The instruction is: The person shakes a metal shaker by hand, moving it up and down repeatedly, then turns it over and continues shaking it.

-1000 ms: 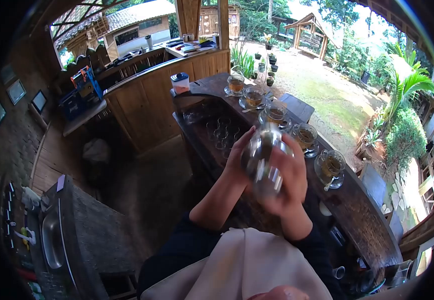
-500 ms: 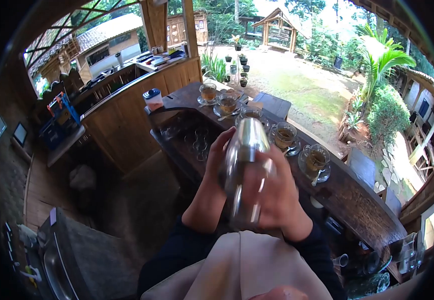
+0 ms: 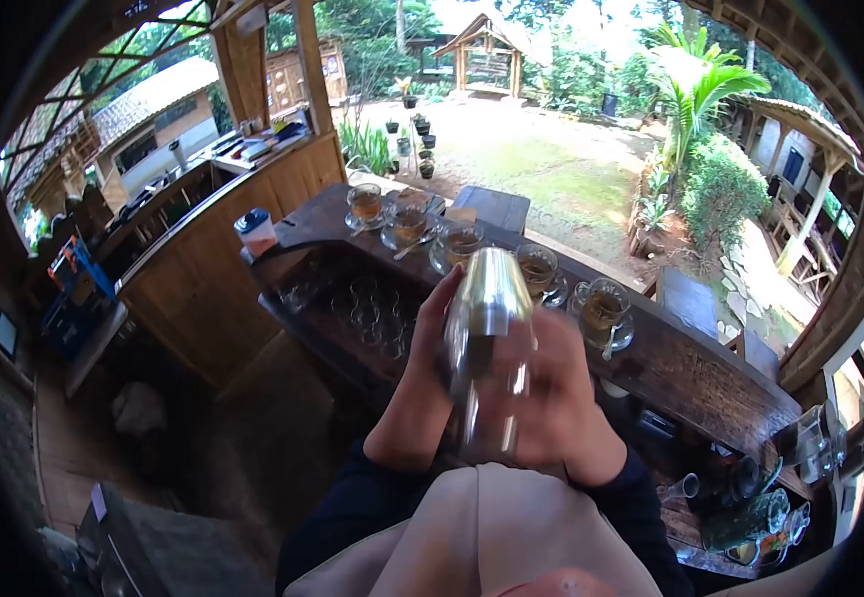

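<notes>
Before my chest, between both hands, is a shiny silver cocktail shaker (image 3: 496, 284), tilted away from me and smeared by motion. My left hand (image 3: 430, 348) is closed around its left side, with the fingers mostly hidden behind it. On the other side my right hand (image 3: 556, 383) wraps it, its fingers blurred. Just beyond the shaker, several clear glass cups of amber drink, such as this glass cup (image 3: 603, 306), stand on saucers in a row along the dark wooden counter (image 3: 690, 373). Small spoons lie on some saucers.
A lidded jar (image 3: 255, 234) stands at the counter's far left end. Upturned-looking glasses (image 3: 367, 308) sit on the lower shelf. Glass vessels (image 3: 812, 448) crowd the right end. A wooden cabinet (image 3: 223, 269) stands at left; beyond the counter are stools (image 3: 491, 207) and a garden.
My view has turned to the right, so the counter and cups appear farther left. The shaker stays between my hands, blurred by motion in both frames.
</notes>
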`<state>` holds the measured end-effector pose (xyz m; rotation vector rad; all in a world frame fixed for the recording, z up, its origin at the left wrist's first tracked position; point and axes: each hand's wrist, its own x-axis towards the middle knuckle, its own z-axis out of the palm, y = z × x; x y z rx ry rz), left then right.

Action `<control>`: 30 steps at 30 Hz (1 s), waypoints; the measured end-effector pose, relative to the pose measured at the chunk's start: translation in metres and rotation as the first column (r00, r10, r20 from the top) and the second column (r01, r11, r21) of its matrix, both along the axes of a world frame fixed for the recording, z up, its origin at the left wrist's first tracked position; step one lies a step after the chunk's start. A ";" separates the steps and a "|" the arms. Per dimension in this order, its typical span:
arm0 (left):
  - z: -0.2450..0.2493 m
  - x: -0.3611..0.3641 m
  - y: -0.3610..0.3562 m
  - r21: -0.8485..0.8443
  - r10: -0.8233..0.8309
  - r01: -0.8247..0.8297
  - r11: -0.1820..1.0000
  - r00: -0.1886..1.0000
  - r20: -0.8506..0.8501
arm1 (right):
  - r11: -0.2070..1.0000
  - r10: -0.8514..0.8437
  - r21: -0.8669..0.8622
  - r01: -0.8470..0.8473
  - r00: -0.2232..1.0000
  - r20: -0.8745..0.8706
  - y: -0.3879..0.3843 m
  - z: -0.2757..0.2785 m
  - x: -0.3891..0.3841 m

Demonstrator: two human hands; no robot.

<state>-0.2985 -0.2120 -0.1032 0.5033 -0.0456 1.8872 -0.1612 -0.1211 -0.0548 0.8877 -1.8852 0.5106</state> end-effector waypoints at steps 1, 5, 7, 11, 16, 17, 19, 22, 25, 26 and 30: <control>0.015 0.014 -0.008 -0.016 0.074 -0.077 0.997 0.988 -0.136 | 0.987 0.073 0.149 -0.060 0.994 -0.080 -0.008 0.000 0.011; 0.003 0.021 0.017 0.670 0.531 -0.199 0.715 0.779 -0.335 | 0.969 0.204 0.239 -0.058 0.731 -0.651 -0.022 -0.018 -0.004; -0.022 0.009 0.012 0.163 -0.118 0.129 0.978 0.990 -0.080 | 0.995 0.094 0.011 -0.098 0.915 -0.393 -0.016 -0.031 -0.002; -0.051 -0.017 0.051 -0.055 0.474 -0.525 0.849 0.804 -0.358 | 0.892 -0.138 -0.418 0.173 0.984 0.112 0.001 -0.032 -0.040; 0.016 0.015 0.000 0.180 0.001 0.035 0.983 0.981 -0.193 | 0.956 -0.045 0.261 0.135 0.945 -0.323 -0.039 -0.007 0.024; 0.012 0.022 0.003 0.488 0.201 -0.036 0.872 0.936 -0.290 | 0.943 0.055 0.320 0.089 0.908 -0.414 -0.046 -0.010 0.026; 0.003 -0.002 0.022 0.641 0.244 0.086 0.763 0.879 -0.409 | 0.978 0.089 0.207 0.025 0.849 -0.521 -0.038 -0.026 -0.003; -0.029 -0.028 0.038 -0.041 -0.006 0.004 0.999 0.999 -0.046 | 0.989 -0.136 -0.082 0.119 0.958 -0.252 -0.004 -0.036 -0.033; -0.049 -0.021 0.049 -0.375 0.278 -0.249 0.893 0.960 0.026 | 0.786 -0.263 -0.557 0.269 0.960 0.092 -0.011 -0.034 -0.055; -0.025 -0.010 0.040 -0.356 0.269 -0.249 0.901 0.963 0.008 | 0.856 -0.239 -0.468 0.220 0.971 0.019 -0.016 -0.023 -0.042; 0.009 0.010 -0.015 0.063 0.054 -0.045 0.997 0.988 -0.144 | 0.990 -0.013 0.124 0.070 0.911 -0.412 -0.048 -0.011 0.009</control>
